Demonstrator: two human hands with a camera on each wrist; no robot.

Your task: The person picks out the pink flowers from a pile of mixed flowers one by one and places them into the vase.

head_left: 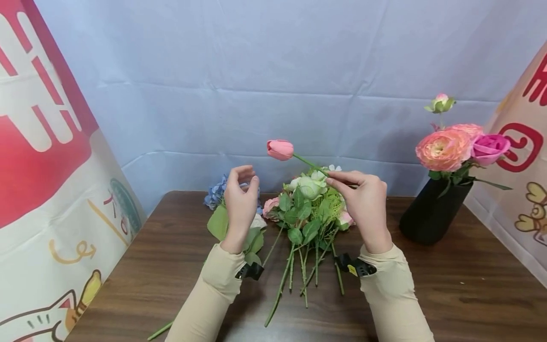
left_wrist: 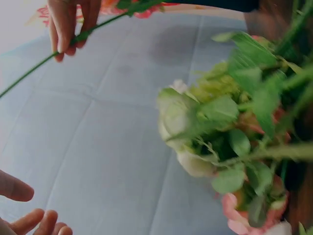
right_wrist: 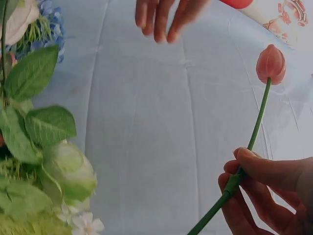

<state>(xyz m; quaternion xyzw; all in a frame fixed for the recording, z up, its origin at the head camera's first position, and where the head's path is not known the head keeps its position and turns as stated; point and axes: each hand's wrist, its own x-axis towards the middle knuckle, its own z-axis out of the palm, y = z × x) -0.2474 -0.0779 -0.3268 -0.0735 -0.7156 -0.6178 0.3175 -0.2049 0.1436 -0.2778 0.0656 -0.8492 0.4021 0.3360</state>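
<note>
My right hand (head_left: 365, 202) pinches the green stem of a pink tulip (head_left: 280, 149) between thumb and fingers, and the bloom points up and to the left. In the right wrist view the stem (right_wrist: 258, 115) runs through the fingertips, with the tulip's closed head above them. Nothing is in my left hand (head_left: 242, 204), raised to the left of the tulip with fingers loosely bent. Under both hands lies a pile of cut artificial flowers with a pale green-white rose (head_left: 309, 187), leaves (head_left: 304, 218) and bare stems toward the front.
At the right, a black vase (head_left: 433, 211) holds a peach ranunculus (head_left: 443, 149), a magenta rose (head_left: 490, 148) and a bud. A blue hydrangea (head_left: 215, 194) lies behind my left hand. The brown wooden table (head_left: 478, 285) ends at a pale blue cloth backdrop (head_left: 239, 61).
</note>
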